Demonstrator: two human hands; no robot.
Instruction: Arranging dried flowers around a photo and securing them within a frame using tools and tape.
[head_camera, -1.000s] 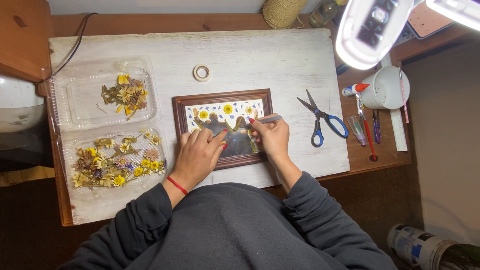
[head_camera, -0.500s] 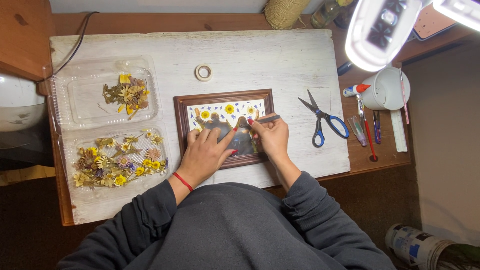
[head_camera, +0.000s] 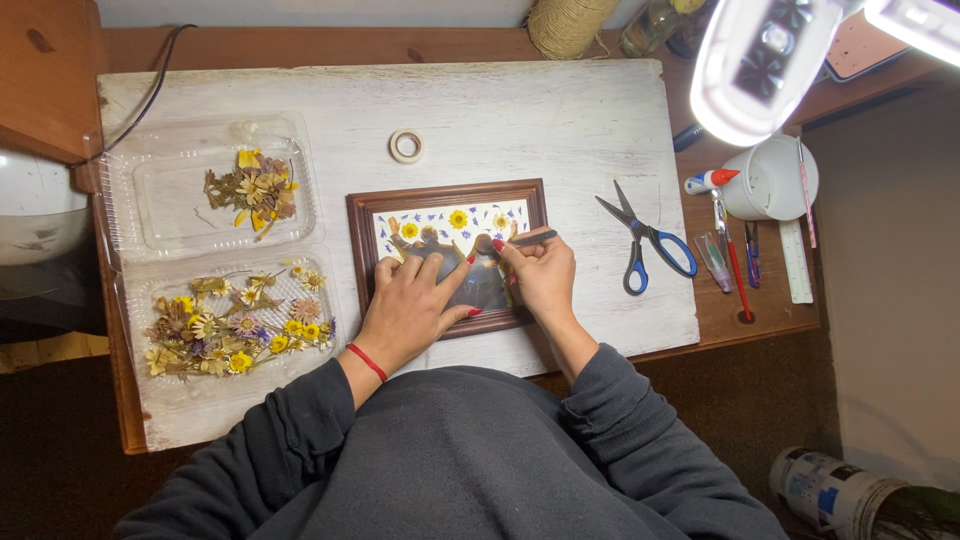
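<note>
The brown wooden picture frame (head_camera: 448, 192), its panel decorated with pressed yellow and blue flowers, lies flat at the centre of the white-painted desk (head_camera: 560, 110), long axis left to right. The left hand (head_camera: 412, 308) rests flat on the panel, fingers spread, steadying it. The right hand (head_camera: 545, 275) holds a slim dark tool (head_camera: 528, 239), fingers clamped on it, the tip pointing left onto the panel's upper middle. The right hand is nearer that spot. Blue-handled scissors (head_camera: 640, 240) lie right of the frame; clear plastic trays of dried flowers (head_camera: 215, 260) lie left.
</note>
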